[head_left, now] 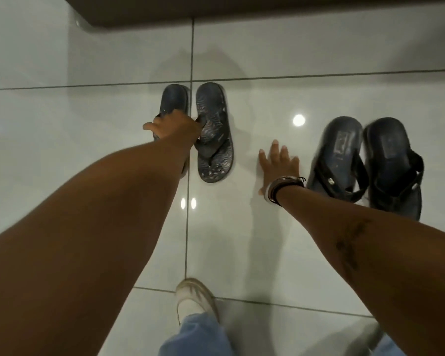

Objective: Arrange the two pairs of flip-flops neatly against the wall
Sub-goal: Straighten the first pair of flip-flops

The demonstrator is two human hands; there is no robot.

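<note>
Two pairs of dark flip-flops lie on the white tiled floor. The patterned pair is at the centre: its right sandal [214, 132] lies flat, and its left sandal [174, 100] is partly hidden under my arm. My left hand [174, 125] reaches over this pair with its fingers hooked on the straps of both sandals. The plain dark pair, one sandal [338, 155] beside the other [393, 163], lies at the right, heels pointing away from me. My right hand [278, 163] hovers with spread fingers just left of that pair, holding nothing.
A dark brown baseboard or furniture edge [242, 9] runs along the top, beyond the sandals. My foot in a pale shoe [194, 296] stands at the bottom centre. Glossy tiles [62, 150] reflect ceiling lights.
</note>
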